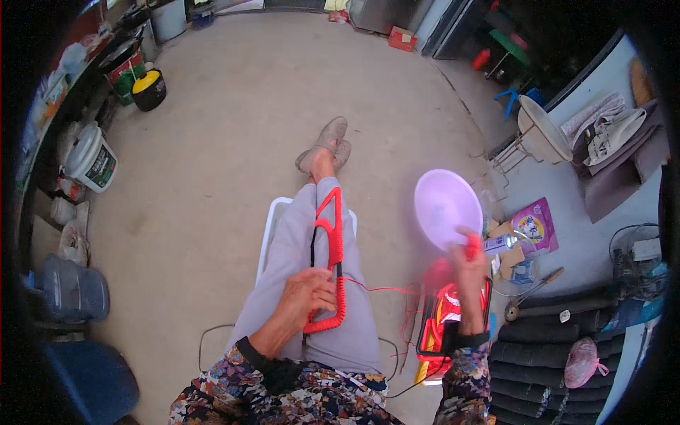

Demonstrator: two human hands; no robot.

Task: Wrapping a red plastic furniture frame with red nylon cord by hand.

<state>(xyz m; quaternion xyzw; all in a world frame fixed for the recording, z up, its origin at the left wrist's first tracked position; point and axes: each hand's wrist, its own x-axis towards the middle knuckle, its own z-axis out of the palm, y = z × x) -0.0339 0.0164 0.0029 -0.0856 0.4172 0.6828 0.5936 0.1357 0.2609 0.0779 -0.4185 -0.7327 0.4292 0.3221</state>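
Observation:
Across my lap lies a black frame wound with red cord (336,244). Its lower part is closely wrapped, and the upper end forms a pointed loop. My left hand (306,297) is closed around the frame's left side, fingers curled over it. A loose red strand (382,289) runs from the frame to the right. My right hand (467,265) is raised at the right, smeared by motion, with a small red bundle (472,246) at its fingers. Below it, a blurred red mass (439,274) sits over another black-and-red frame (423,333) and red-and-yellow packaging (433,370).
A lilac basin (448,205) stands right of my legs. Beyond it are a spray can (499,244), a purple packet (536,225) and dark padded rolls (552,358). White and blue tubs (92,157) line the left side. Under my legs shows a white stool edge (273,219).

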